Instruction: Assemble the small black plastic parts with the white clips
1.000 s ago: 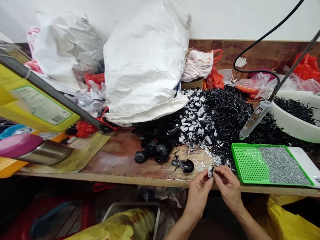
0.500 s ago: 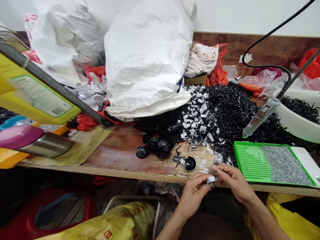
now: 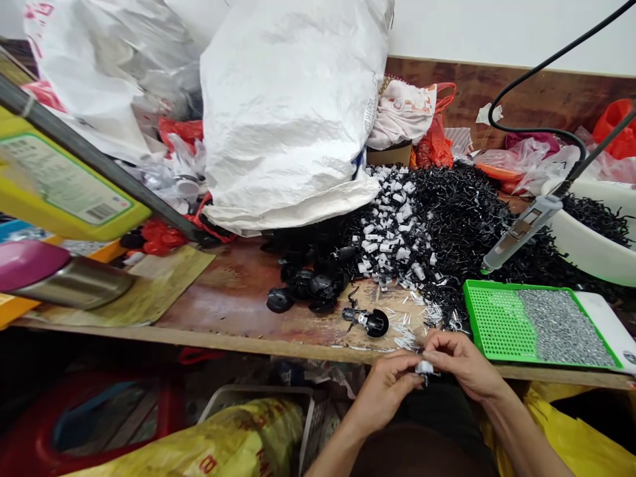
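Right at the bench's [image 3: 199,335] front edge, both bare hands in close together: left hand [image 3: 382,392] reaching in from the lower left, right hand [image 3: 462,363] from the right. Fingertips [image 3: 431,349] pinched firmly from both sides, almost no gap, with a small white plastic clip [image 3: 424,367] gripped right between them, a thin metal pin [image 3: 424,382] poking downward out of it. Just beyond the fingers, loose silver pins [image 3: 407,336] scattered over the bench top, then a black caster wheel [image 3: 368,322] on its side, well clear of a cluster of black wheels [image 3: 305,286]. Further back, a heap of white clips [image 3: 387,228] running straight into a big mound of black wire-like scraps [image 3: 457,212]. Toward the right end of the bench, a green perforated tray [image 3: 494,324] loaded with grey metal pins [image 3: 561,328], and past it a white basin [image 3: 591,248] of the same black scraps. Over at the left end, a yellow box [image 3: 64,179] with a barcode label [image 3: 102,213], digits too small to read. Tiny print on the white woven sack [image 3: 288,112], unreadable too, and red lettering on a yellow bag [image 3: 209,454] below the bench, cut off and just as hard to make out
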`<state>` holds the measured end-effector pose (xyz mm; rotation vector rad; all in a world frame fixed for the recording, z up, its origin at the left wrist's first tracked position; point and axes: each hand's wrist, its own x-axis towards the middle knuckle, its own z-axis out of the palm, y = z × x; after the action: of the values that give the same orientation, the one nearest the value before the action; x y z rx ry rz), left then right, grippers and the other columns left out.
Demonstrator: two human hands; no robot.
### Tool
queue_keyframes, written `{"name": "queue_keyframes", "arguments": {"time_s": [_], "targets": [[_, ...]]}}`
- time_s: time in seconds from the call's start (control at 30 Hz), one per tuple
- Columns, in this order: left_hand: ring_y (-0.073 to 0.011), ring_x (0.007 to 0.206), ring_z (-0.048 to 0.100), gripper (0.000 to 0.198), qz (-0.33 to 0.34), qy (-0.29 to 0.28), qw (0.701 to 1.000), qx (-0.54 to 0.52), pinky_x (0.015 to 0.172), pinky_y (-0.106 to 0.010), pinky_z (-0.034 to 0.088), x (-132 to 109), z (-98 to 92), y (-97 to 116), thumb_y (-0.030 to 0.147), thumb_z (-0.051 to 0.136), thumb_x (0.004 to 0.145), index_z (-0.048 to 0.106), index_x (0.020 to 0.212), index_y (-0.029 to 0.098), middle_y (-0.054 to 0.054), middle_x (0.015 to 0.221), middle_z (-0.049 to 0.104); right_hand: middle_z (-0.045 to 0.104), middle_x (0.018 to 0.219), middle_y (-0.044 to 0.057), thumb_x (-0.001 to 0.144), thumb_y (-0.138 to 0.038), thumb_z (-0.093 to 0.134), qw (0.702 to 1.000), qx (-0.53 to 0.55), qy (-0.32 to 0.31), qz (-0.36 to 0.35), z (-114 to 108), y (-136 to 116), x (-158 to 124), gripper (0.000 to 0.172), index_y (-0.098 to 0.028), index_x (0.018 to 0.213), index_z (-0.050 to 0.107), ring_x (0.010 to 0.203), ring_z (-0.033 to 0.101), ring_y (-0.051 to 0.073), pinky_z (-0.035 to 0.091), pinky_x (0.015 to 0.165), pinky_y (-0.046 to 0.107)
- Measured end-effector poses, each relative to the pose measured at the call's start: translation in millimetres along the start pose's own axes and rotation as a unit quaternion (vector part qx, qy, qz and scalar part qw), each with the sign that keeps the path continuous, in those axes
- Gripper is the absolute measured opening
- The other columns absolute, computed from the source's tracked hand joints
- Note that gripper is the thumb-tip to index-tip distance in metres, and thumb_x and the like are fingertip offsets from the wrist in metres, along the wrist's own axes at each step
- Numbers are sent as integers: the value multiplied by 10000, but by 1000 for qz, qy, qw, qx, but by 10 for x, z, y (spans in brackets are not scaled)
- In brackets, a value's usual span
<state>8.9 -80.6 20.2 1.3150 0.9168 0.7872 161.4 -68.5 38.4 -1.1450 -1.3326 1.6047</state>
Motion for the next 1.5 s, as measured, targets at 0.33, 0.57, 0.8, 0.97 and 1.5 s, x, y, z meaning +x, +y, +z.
{"name": "queue_keyframes", "arguments": {"time_s": [0.33,0.57,0.8,0.97,1.5], "targets": [[-161,670,529,246,-11,-22,997,-67,649,-269,409,-44,-74,-116,340,600,643,688,789,163,-61,715,624,303,498,-69,676,-459,529,992,-18,120,43,-65,131,148,318,-178,584,415,425,235,59,192,400,193],[-149,664,502,259,-27,-4,996,-83,617,-249,398,-74,-67,-176,354,586,646,685,764,145,-44,685,579,457,562,-5,771,-264,410,842,-489,197,-115,-57,234,344,253,-189,545,497,532,426,120,289,502,236],[-153,682,502,201,-10,-17,999,-39,631,-247,390,-84,-70,-217,281,551,685,679,795,172,-45,714,591,516,580,27,804,-230,393,698,-651,251,-164,86,375,325,274,-191,564,518,595,445,154,285,551,256],[-163,705,516,184,-3,-18,1000,3,657,-256,384,-90,-69,-203,244,542,696,678,798,174,-46,726,607,510,563,31,802,-210,413,668,-677,249,-182,50,405,282,273,-191,562,540,581,425,157,266,552,267],[-156,767,549,200,1,-55,996,64,704,-240,390,-137,-23,-209,183,536,707,666,859,189,-57,817,648,512,783,82,753,-95,383,665,-689,163,-236,60,440,36,291,-161,964,573,681,381,188,295,586,291]]}}
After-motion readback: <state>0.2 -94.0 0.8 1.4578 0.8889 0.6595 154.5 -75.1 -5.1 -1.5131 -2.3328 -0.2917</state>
